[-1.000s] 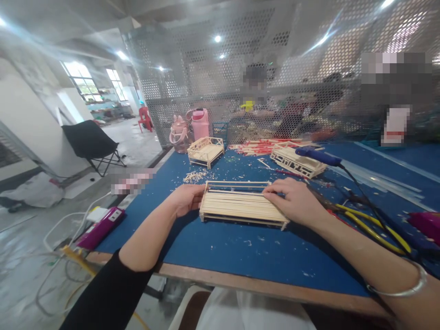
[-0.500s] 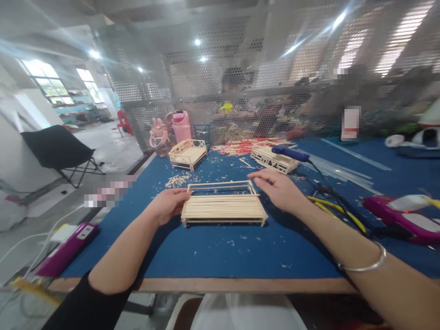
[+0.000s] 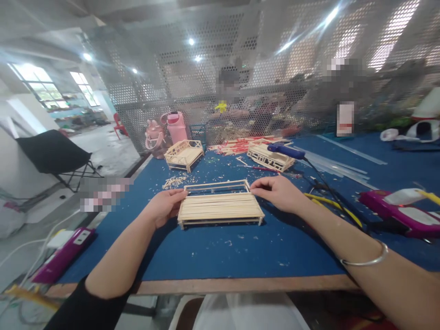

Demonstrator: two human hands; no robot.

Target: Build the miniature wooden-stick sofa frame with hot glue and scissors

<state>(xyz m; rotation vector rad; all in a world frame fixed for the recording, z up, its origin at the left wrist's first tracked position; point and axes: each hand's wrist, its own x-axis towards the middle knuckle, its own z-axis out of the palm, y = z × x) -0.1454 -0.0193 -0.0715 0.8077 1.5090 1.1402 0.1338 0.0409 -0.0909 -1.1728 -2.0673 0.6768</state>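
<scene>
A small bench frame made of wooden sticks (image 3: 220, 207) stands on the blue tabletop in front of me, with a slatted seat and a raised rail at its back. My left hand (image 3: 167, 206) pinches the bench's back left corner between thumb and fingers. At the back right corner, my right hand (image 3: 275, 192) has its thumb and fingertips closed on the end post of the rail. Farther back sit a finished-looking stick bench (image 3: 185, 156) on the left and another stick bench (image 3: 266, 158) on the right. A blue glue gun (image 3: 287, 151) lies across the right one.
Red and plain sticks (image 3: 240, 145) are piled at the back, with clear glue sticks (image 3: 337, 162) to their right. Wood scraps (image 3: 175, 182) lie at left. Purple power strips (image 3: 65, 254) and yellow-handled pliers (image 3: 333, 206) flank my arms. A mesh partition (image 3: 192, 91) closes off the far side.
My right hand has come down to the bench's back right corner and its fingers have closed there. My left hand keeps its hold. The view has shifted slightly.
</scene>
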